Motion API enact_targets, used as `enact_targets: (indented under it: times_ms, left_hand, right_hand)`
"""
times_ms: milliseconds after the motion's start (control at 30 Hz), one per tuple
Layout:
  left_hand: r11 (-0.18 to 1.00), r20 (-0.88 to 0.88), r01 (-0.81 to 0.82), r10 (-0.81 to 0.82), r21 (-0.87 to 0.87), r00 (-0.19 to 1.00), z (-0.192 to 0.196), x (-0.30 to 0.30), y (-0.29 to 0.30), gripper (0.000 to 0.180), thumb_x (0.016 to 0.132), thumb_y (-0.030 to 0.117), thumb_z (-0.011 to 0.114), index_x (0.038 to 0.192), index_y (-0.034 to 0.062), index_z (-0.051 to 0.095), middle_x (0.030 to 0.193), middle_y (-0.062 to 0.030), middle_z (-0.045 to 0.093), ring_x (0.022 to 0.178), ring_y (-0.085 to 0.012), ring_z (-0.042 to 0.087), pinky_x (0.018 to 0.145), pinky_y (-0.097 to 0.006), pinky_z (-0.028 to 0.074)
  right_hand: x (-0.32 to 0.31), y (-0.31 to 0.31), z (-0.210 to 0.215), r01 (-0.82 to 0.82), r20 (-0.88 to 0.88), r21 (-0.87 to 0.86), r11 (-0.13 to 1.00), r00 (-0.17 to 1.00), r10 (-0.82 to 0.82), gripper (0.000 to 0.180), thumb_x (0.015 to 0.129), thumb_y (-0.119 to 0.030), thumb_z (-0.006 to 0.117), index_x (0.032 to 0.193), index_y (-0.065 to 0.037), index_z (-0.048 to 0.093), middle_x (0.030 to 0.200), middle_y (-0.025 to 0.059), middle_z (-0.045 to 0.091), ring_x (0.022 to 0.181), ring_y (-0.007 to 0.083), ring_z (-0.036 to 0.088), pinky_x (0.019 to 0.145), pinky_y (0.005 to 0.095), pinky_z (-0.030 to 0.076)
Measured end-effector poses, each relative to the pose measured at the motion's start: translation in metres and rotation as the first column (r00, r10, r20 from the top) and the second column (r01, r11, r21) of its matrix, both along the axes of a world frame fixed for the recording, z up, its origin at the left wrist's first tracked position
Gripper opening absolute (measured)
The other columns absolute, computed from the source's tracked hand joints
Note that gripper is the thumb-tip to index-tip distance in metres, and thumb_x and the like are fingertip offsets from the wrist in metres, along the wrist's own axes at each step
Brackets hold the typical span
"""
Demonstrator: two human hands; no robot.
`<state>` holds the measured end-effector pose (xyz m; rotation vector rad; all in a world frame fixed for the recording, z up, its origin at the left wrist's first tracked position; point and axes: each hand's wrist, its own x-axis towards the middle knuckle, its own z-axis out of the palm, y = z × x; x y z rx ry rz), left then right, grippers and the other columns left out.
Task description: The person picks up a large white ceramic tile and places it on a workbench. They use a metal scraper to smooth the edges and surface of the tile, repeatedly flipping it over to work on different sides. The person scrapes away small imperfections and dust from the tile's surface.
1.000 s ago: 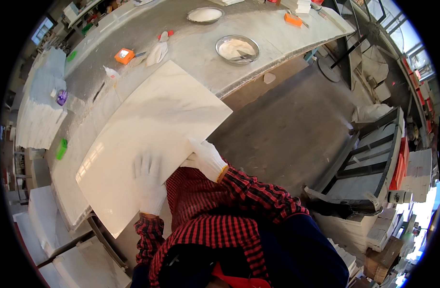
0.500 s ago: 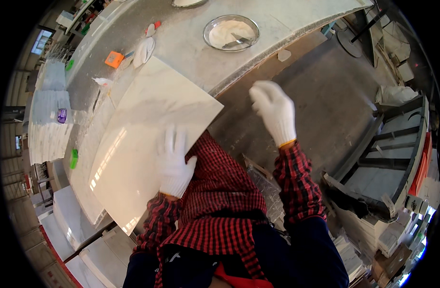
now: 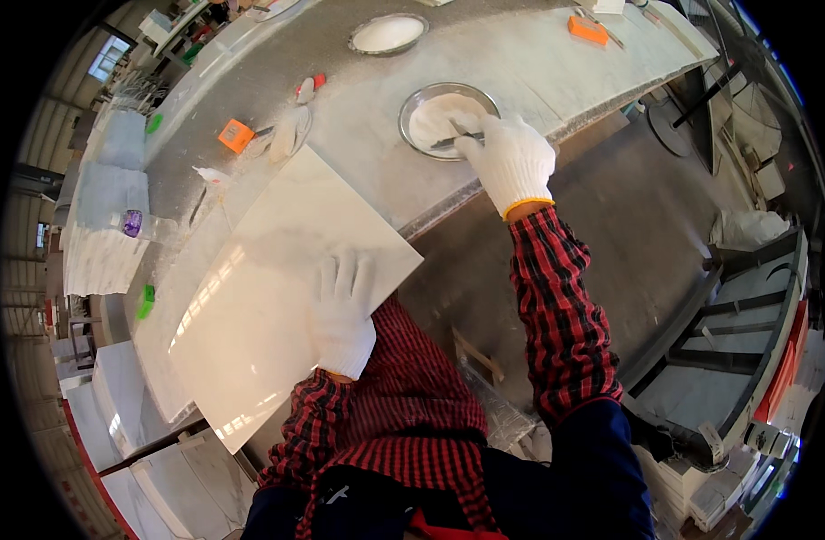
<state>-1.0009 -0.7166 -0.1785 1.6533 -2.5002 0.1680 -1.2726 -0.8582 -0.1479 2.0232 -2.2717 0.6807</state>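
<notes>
The left hand (image 3: 340,315) is lying flat on the bare tile (image 3: 277,297); the right hand (image 3: 511,157) is gripping a tool (image 3: 453,141) in the bowl (image 3: 444,117), nothing spread yet.

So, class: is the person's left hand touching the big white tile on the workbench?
Touching. The head view shows the left hand in its white glove lying flat, fingers spread, on the white tile, with no gap visible between palm and tile.
</notes>
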Motion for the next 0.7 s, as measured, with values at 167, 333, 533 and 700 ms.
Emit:
enact_targets:
  times_ms: [167,333,533,700]
  left_hand:
    - [0.999,-0.010,0.031,-0.031,0.030,0.999,0.004,-0.002,-0.003,0.064,0.070,-0.001,0.064,0.134,0.0041,0.056,0.143,-0.0187,0.052,0.128,-0.0415,0.047,0.110,-0.051,0.041]
    - [0.997,-0.061,0.028,-0.024,0.067,0.998,0.000,0.000,-0.002,0.066,0.071,0.003,0.068,0.136,0.0032,0.055,0.141,-0.0221,0.052,0.134,-0.0453,0.043,0.114,-0.053,0.038]
    - [0.967,-0.260,0.140,-0.081,0.214,0.962,-0.002,0.016,-0.025,0.060,0.088,0.021,0.068,0.142,0.0017,0.052,0.150,-0.0256,0.046,0.139,-0.0478,0.040,0.120,-0.053,0.030]
    - [0.981,-0.286,0.145,-0.104,0.128,0.953,-0.021,0.017,-0.107,0.055,0.103,0.034,0.053,0.149,0.0038,0.048,0.157,-0.0230,0.041,0.145,-0.0447,0.036,0.121,-0.053,0.025]
  right_hand:
    - [-0.002,-0.023,-0.007,0.039,-0.161,-0.004,0.999,0.986,-0.039,0.016,0.091,-0.025,0.067,0.092,-0.014,0.078,0.092,0.0130,0.071,0.086,0.0327,0.073,0.070,0.0435,0.059]
    - [-0.022,0.013,0.013,0.099,-0.077,-0.116,0.988,0.991,-0.109,0.016,0.091,-0.023,0.064,0.091,-0.014,0.077,0.096,0.0114,0.071,0.090,0.0339,0.069,0.073,0.0449,0.055]
    - [-0.013,0.108,-0.049,-0.080,0.994,0.111,0.991,0.013,-0.111,0.021,0.103,-0.025,0.059,0.105,-0.006,0.067,0.081,0.0026,0.066,0.068,0.0081,0.060,0.059,0.0240,0.048]
    - [0.045,0.130,-0.142,-0.321,0.823,0.165,0.932,-0.476,-0.310,0.028,0.107,-0.021,0.054,0.126,-0.001,0.060,0.077,-0.0019,0.058,0.063,0.0052,0.049,0.055,0.0207,0.040]
